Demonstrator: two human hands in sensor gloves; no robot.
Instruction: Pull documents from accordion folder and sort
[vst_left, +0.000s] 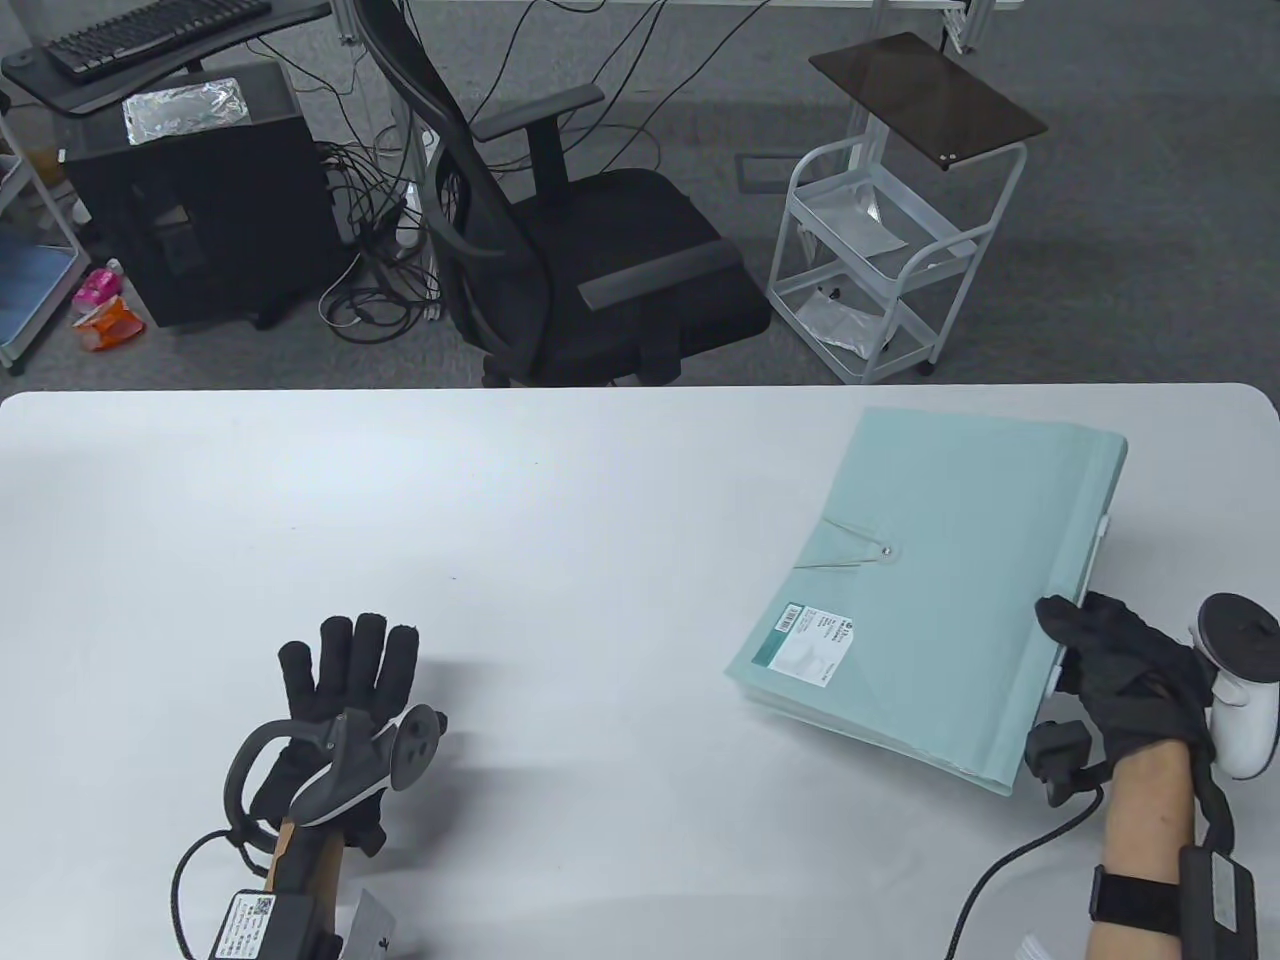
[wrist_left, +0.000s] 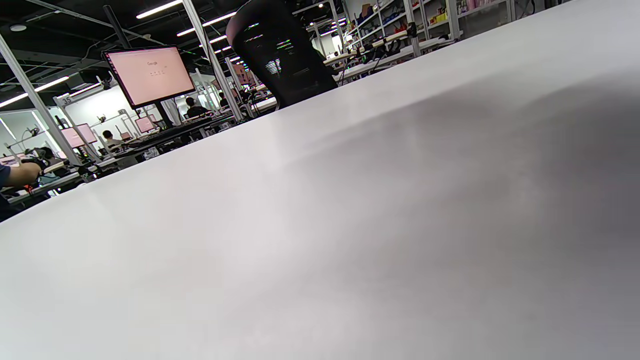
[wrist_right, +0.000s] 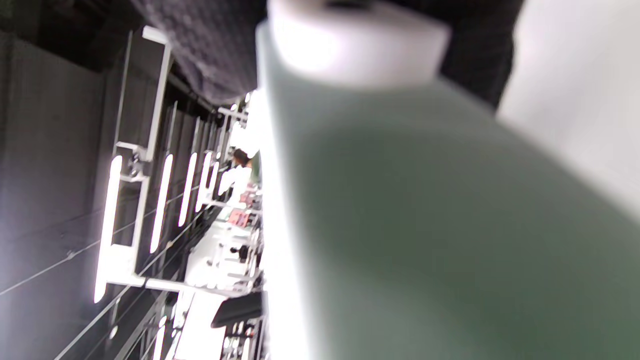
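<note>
Pale green folder (vst_left: 940, 590) sits at my right hand (vst_left: 1125, 665), which grips its near right edge with fingers curled over the top, lifting that side a little off the table (vst_left: 500, 500); the flap is snapped shut and no documents are out. My left hand (vst_left: 345, 700) lies well apart to the left, fingers spread flat, holding nothing. I judge the task barely begun: the flap has yet to be opened, papers pulled, and sorting done on the bare surface between my hands.
</note>
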